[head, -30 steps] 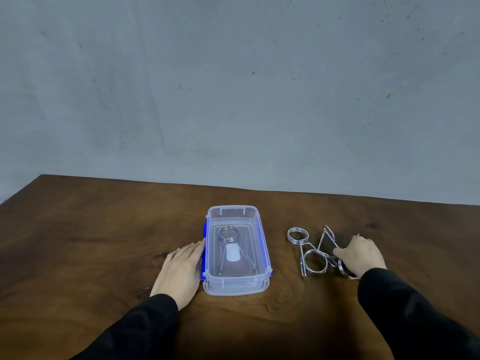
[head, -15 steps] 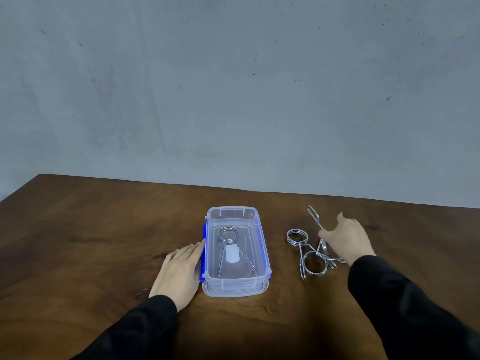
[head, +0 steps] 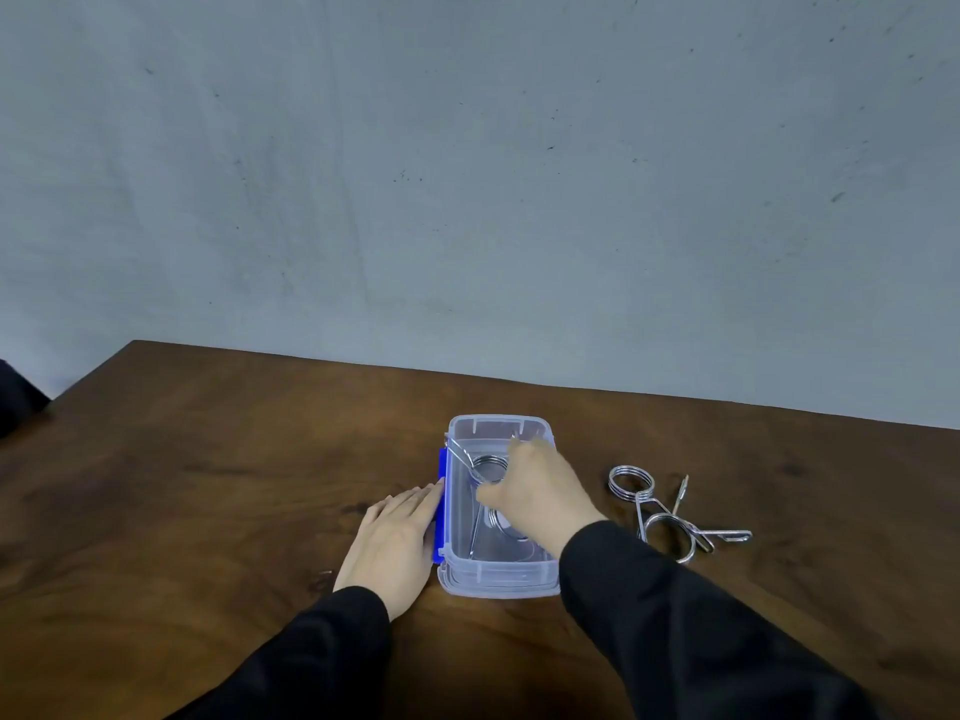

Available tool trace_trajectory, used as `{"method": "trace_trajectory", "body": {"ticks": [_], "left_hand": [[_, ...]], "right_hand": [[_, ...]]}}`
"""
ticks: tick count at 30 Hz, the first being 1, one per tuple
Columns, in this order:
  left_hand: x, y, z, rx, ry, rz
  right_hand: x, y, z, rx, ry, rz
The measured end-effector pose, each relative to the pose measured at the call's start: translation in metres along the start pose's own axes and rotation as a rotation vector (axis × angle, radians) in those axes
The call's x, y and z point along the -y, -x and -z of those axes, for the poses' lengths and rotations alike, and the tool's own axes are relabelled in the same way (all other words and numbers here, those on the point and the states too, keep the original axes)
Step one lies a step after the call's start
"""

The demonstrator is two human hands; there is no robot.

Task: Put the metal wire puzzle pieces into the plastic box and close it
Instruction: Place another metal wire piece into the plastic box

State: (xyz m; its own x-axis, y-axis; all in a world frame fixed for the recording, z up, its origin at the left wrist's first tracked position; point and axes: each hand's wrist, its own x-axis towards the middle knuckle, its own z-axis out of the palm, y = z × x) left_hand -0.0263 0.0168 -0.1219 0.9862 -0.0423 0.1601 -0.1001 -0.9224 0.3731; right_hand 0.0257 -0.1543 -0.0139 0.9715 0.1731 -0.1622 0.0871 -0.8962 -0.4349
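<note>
My right hand now hangs over the clear plastic box, holding a silver wire puzzle piece lifted from the wooden table's right side.

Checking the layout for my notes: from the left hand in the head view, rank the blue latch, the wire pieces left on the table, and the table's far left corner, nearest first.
1. Blue latch: touching the left hand, on the box's left side.
2. Wire pieces on the table: right of the box.
3. Table's far left corner: by the wall.
</note>
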Motion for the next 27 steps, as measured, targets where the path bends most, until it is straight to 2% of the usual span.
{"method": "trace_trajectory", "body": {"ticks": [5, 14, 16, 19, 21, 22, 23, 27], "left_hand": [[0.000, -0.001, 0.000, -0.003, 0.008, 0.000], [0.000, -0.002, -0.001, 0.002, 0.005, 0.003], [0.001, -0.002, -0.001, -0.006, 0.000, -0.008], [0.001, -0.001, -0.002, -0.014, -0.005, -0.008], [0.001, -0.001, -0.002, -0.015, -0.005, -0.013], [0.001, -0.001, -0.003, -0.019, -0.005, -0.016], [0.001, -0.001, -0.003, -0.025, -0.005, -0.019], [0.001, -0.001, -0.003, -0.028, -0.002, -0.018]], "right_hand": [[-0.003, -0.004, -0.020, -0.001, 0.010, -0.069], [-0.008, -0.008, -0.017, -0.004, 0.123, 0.024], [-0.017, -0.007, -0.009, -0.106, 0.124, 0.061], [-0.047, -0.009, 0.010, -0.410, 0.000, 0.093], [-0.080, -0.011, 0.024, -0.527, -0.078, 0.015], [-0.098, -0.011, 0.030, -0.534, -0.079, -0.052], [-0.116, -0.011, 0.033, -0.490, -0.047, -0.134], [-0.151, -0.010, 0.026, -0.109, 0.194, -0.367]]}}
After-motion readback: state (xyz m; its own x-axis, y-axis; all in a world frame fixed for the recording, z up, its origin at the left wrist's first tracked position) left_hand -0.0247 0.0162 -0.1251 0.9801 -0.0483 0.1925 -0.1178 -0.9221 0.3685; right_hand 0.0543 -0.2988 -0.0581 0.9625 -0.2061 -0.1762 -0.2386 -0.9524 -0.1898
